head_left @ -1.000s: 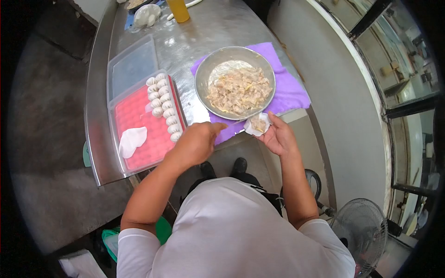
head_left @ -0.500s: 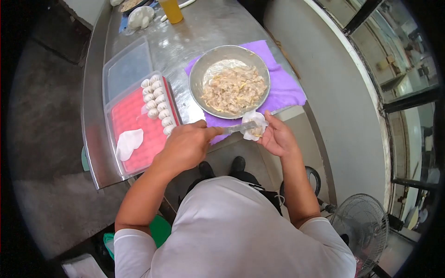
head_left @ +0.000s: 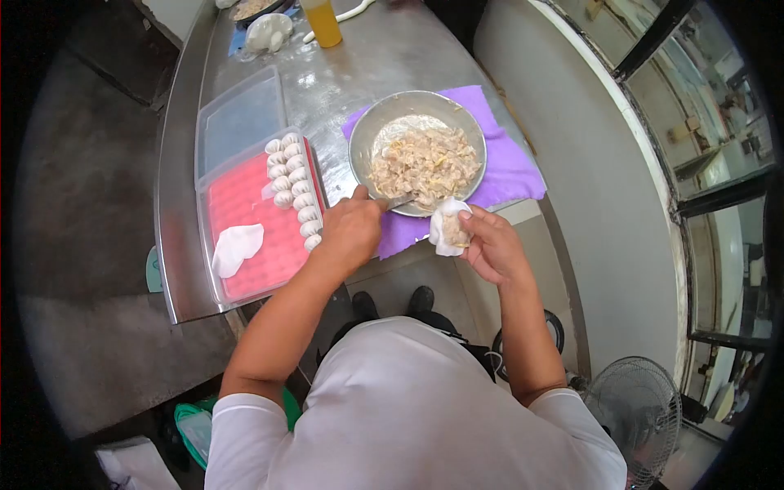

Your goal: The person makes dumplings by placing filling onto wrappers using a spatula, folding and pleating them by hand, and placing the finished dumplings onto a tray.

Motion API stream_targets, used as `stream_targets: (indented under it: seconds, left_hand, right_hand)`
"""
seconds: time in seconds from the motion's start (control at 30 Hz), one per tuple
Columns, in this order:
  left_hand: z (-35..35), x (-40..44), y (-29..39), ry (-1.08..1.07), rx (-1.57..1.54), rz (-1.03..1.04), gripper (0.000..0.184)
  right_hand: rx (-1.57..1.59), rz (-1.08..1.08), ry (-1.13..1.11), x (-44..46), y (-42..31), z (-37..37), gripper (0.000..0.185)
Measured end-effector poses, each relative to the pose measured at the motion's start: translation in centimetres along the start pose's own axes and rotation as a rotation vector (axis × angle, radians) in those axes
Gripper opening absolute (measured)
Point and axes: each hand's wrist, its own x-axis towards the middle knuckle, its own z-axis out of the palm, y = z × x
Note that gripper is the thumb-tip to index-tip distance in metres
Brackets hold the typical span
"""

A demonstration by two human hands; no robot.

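Observation:
My left hand is closed around the handle of a flat-bladed filling spatula. The blade reaches over the near rim of a round metal bowl, its tip at the pale, chunky meat filling. Just below that rim, my right hand holds a white dough wrapper with some filling on it, cupped between thumb and fingers. To the left, pleated dumplings stand in rows along the right side of a red-lined plastic tray. A stack or sheet of loose wrappers lies on the tray's liner.
Under the bowl is a purple cloth on the steel table. A clear lid lies behind the tray. Farther back are a bottle of yellow liquid and a plastic bag. A fan stands at lower right.
The spatula has moved from the wrapper up to the filling in the bowl. My right hand has tilted the wrapper and curled more around it. The whole view has shifted slightly.

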Motion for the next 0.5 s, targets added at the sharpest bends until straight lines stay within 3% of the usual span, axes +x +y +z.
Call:
stream_targets:
  seconds: [0.03, 0.07, 0.1, 0.17, 0.2, 0.27, 0.33, 0.4, 0.47, 0.5]
  left_hand:
    - [0.1, -0.1, 0.4, 0.055, 0.024, -0.022, 0.038]
    - [0.7, -0.5, 0.4, 0.252, -0.084, 0.061, 0.043]
    - [1.0, -0.6, 0.7, 0.25, -0.081, 0.06, 0.043]
    - [1.6, -1.0, 1.4, -0.131, -1.504, -0.307, 0.044]
    - [0.2, -1.3, 2.2, -0.362, -1.829, -0.361, 0.035]
    - [1.1, -1.7, 1.4, -0.272, -1.841, -0.39, 0.029]
    - [1.5, -2.3, 0.8, -0.189, -1.891, -0.423, 0.016]
    - [0.9, -3.4, 0.1, -0.18, -1.935, -0.463, 0.016]
    - [-0.4, -4.7, -0.2, -0.148, -1.964, -0.531, 0.012]
    - [-0.5, -5.3, -0.6, -0.135, -1.966, -0.547, 0.012]
  right_hand:
    - [0.084, 0.023, -0.017, -0.4, -0.4, 0.9, 0.033]
    - [0.17, 0.048, -0.034, -0.6, -0.8, 1.8, 0.033]
    - [0.173, 0.049, -0.035, -0.8, -1.1, 2.5, 0.033]
    - [0.183, 0.088, -0.063, -0.7, -1.1, 4.0, 0.036]
    - [0.179, 0.099, -0.075, -0.5, -0.7, 4.4, 0.036]
    - [-0.302, 0.001, -0.15, -0.2, 0.2, 4.8, 0.044]
    - [-0.433, -0.112, -0.19, -0.4, 1.1, 5.0, 0.049]
    - [-0.563, -0.217, -0.245, -0.5, 1.8, 5.4, 0.054]
    - [-0.931, -0.385, -0.182, -0.9, 2.0, 6.5, 0.056]
    - [-0.927, -0.374, -0.196, -0.8, 2.4, 6.9, 0.056]
